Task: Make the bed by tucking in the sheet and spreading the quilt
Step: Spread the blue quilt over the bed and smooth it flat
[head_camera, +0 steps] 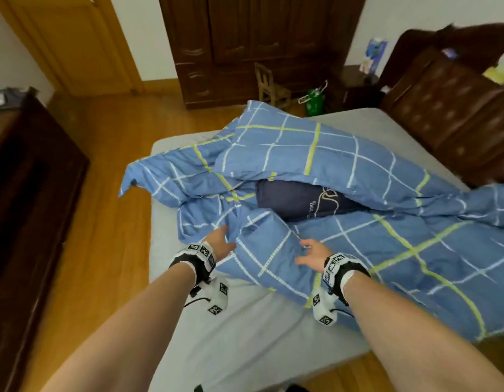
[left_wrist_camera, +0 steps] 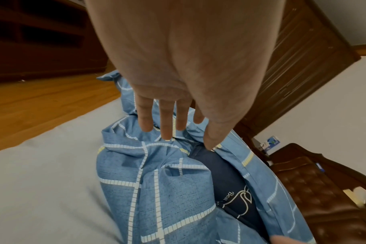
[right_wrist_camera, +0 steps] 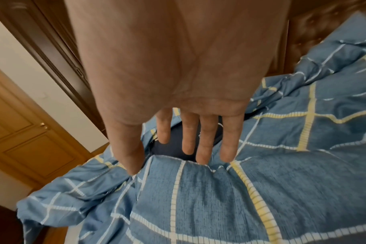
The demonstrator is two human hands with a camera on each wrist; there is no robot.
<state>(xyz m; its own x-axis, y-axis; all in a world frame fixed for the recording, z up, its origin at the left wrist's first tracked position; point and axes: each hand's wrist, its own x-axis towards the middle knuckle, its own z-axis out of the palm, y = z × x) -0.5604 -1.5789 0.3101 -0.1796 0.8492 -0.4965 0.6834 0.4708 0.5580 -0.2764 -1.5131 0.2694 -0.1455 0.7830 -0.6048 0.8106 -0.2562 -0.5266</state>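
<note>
Now both hands are reaching over the crumpled blue quilt (head_camera: 330, 171) lying on the bed's grey sheet (head_camera: 245, 335): left hand (head_camera: 221, 241) and right hand (head_camera: 313, 254) with fingers spread loosely, holding nothing, fingertips just touching folds.

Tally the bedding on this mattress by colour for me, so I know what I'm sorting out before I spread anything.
Blue checked: 1, the quilt, crumpled in a heap
Dark navy: 1, the pillow, half buried in the quilt's folds
Grey: 1, the sheet over the mattress
Total: 3 pieces in view; anything else under the heap is hidden.
</note>
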